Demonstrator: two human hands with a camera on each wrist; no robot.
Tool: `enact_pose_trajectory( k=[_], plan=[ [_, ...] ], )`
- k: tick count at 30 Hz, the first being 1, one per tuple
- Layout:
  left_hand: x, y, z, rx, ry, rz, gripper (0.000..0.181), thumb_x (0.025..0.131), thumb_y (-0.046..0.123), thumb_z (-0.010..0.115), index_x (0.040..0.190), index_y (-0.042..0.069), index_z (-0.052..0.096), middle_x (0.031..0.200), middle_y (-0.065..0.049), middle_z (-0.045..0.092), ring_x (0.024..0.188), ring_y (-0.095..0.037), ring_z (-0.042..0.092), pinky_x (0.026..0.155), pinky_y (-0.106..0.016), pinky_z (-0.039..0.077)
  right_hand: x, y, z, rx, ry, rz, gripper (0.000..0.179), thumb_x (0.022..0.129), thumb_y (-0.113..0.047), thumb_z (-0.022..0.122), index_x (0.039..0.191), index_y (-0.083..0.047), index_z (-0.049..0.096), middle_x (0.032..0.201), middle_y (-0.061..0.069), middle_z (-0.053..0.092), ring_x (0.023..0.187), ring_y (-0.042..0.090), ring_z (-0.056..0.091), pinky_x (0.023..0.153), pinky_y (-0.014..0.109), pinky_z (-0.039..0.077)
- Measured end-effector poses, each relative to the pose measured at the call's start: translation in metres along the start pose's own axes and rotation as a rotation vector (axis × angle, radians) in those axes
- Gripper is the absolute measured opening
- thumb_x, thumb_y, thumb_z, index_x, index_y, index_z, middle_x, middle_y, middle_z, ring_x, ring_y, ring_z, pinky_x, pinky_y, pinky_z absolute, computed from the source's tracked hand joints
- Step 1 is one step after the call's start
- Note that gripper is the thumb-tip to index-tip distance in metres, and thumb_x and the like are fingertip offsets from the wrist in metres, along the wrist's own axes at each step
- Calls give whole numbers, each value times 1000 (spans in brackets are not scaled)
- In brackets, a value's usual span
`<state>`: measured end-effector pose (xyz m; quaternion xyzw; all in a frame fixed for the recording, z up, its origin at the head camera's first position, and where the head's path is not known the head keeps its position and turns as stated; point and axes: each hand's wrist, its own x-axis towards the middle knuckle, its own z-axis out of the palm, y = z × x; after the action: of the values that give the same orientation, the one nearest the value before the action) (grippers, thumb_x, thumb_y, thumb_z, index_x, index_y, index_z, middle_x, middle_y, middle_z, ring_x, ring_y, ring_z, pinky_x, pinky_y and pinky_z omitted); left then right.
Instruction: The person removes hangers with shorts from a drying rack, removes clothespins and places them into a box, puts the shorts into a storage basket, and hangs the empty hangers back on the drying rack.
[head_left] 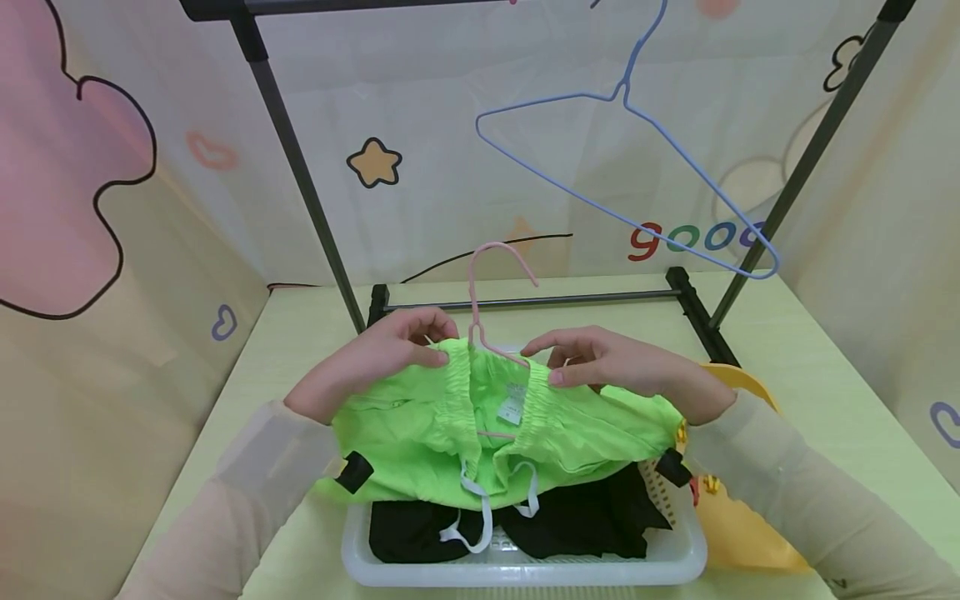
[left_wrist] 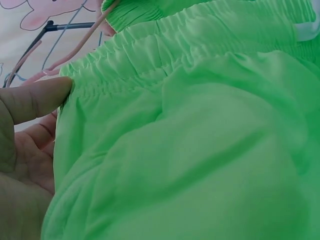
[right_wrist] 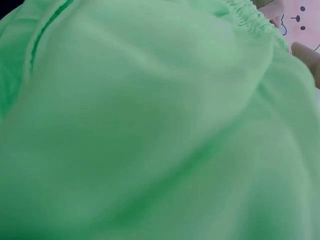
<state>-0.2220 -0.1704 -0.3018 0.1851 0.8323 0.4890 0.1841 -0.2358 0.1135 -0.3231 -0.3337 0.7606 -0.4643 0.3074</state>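
Observation:
Bright green shorts [head_left: 405,454] with an elastic waistband and a white drawstring [head_left: 480,500] are held up in the head view. My left hand [head_left: 382,354] pinches the waistband's left side between thumb and fingers; the left wrist view shows its thumb [left_wrist: 40,97] on the fabric edge. On the other side my right hand [head_left: 618,362] pinches the waistband, its thumb on the near face. A pink hanger [head_left: 474,287] stands between the hands, its hook above the waistband and its lower part inside the shorts, partly hidden. Green cloth [right_wrist: 150,125] fills most of the right wrist view.
Below the shorts, a white basket [head_left: 525,573] holds black clothing [head_left: 577,521]. Yellow material [head_left: 750,529] lies at its right. A blue hanger [head_left: 555,183] hangs above, in front of the back wall. The dark rack [head_left: 300,183] frames the workspace on the pale table [head_left: 825,417].

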Motion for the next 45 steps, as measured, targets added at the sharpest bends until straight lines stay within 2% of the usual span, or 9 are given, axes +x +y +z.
enact_pose_trajectory(
  k=[3,7,14,18,21,34,45],
  plan=[
    [-2,4,-1,-7,-4,8,20,82,2,55,101,4,54,97,-5,52,93,-21,48,79,-31,41,0,-7,0,-47,21,20,42,89,-25,51,128,-13,43,101,10,54,68,13,49,53,27,42],
    [-4,9,-2,-3,-2,6,20,82,3,55,101,4,54,97,-5,52,93,-20,48,79,-31,41,2,-15,-1,-47,19,32,41,89,-27,52,126,-13,45,112,12,53,74,16,51,56,27,44],
    [-7,15,-4,5,2,4,19,83,3,55,102,5,54,97,-5,52,93,-21,47,79,-31,40,6,-22,0,-25,1,-18,38,86,-20,56,118,-1,50,98,7,54,84,16,51,73,31,47],
    [-8,16,-5,11,3,8,19,83,4,55,102,5,54,98,-5,52,93,-21,47,79,-31,40,7,-22,-1,-14,-11,-37,33,84,-14,58,111,3,50,85,1,55,75,12,50,65,26,46],
    [-9,15,-7,17,9,7,19,83,4,55,102,5,54,98,-5,52,92,-21,46,79,-31,40,6,-21,-1,-7,-21,-35,30,83,-11,59,107,5,50,82,0,53,70,10,49,60,24,43],
    [-12,6,-16,3,26,19,18,83,3,55,101,4,53,95,-5,52,91,-22,47,78,-31,41,-5,-7,-9,13,-64,-23,27,82,-9,60,103,4,50,85,-1,51,62,9,45,56,21,42],
    [-16,1,-21,-6,34,24,19,83,2,54,102,1,52,94,-5,52,90,-22,48,78,-31,42,-19,-1,-16,-49,-70,-64,21,82,-8,59,102,-3,53,95,4,55,67,14,49,61,25,45]
  ],
)
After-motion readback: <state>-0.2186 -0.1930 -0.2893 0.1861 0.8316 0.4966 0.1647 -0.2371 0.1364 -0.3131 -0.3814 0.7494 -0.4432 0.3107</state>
